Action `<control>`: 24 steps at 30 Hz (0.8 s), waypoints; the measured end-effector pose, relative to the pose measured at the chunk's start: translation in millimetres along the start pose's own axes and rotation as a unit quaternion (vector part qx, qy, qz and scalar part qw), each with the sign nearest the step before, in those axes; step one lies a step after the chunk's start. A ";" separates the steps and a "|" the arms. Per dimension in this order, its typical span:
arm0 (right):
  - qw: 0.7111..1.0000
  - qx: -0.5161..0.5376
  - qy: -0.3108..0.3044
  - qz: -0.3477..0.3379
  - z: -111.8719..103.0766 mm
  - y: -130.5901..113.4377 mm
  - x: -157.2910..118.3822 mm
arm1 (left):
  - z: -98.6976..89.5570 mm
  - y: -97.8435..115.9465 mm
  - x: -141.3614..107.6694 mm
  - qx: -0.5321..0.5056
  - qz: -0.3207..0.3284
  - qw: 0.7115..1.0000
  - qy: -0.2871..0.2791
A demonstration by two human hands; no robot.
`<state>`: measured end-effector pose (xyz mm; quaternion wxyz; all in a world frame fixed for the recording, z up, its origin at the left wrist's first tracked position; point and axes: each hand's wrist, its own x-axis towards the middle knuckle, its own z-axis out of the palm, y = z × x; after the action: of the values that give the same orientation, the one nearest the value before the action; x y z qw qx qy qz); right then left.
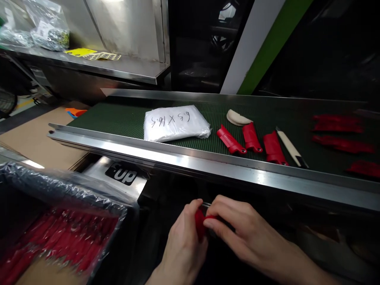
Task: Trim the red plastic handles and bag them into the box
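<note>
Low in front of the conveyor, my left hand [187,233] is closed around a red plastic piece [200,225], mostly covered by the fingers. My right hand [237,225] pinches the right edge of that piece between thumb and fingers. A thin bit of bright metal shows between the two hands at the top. Beyond them on the green belt [124,118] lie several red plastic pieces [230,139], a half-round off-white pad [238,118] and a knife-like tool with a cream handle [291,147]. The tool's exact kind is unclear.
A flat stack of clear bags with handwriting [176,122] sits on the belt, behind its metal rail [190,156]. More red pieces [338,123] blur at right. A plastic-lined bin [118,211] at lower left holds many wrapped red pieces. A steel shelf [130,69] stands behind.
</note>
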<state>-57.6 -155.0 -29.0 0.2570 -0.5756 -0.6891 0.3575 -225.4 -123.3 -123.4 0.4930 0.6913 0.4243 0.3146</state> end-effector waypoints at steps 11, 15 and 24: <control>0.914 -0.255 0.289 -0.124 -0.1 13.7 -51.5 | -15.1 5.5 32.3 -0.102 -0.178 0.979 0.000; 0.904 -0.274 0.266 -0.191 7.3 17.0 -43.9 | -9.6 14.4 31.5 -0.137 -0.170 0.976 -0.003; 0.906 -0.293 0.149 -0.265 5.3 48.2 -48.2 | -5.7 15.6 13.8 -0.087 -0.012 0.996 -0.007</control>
<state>-22.5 -199.2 -67.5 0.2620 -0.4679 -0.8435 -0.0318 -219.9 -110.9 -106.5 0.5575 0.6432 0.4001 0.3397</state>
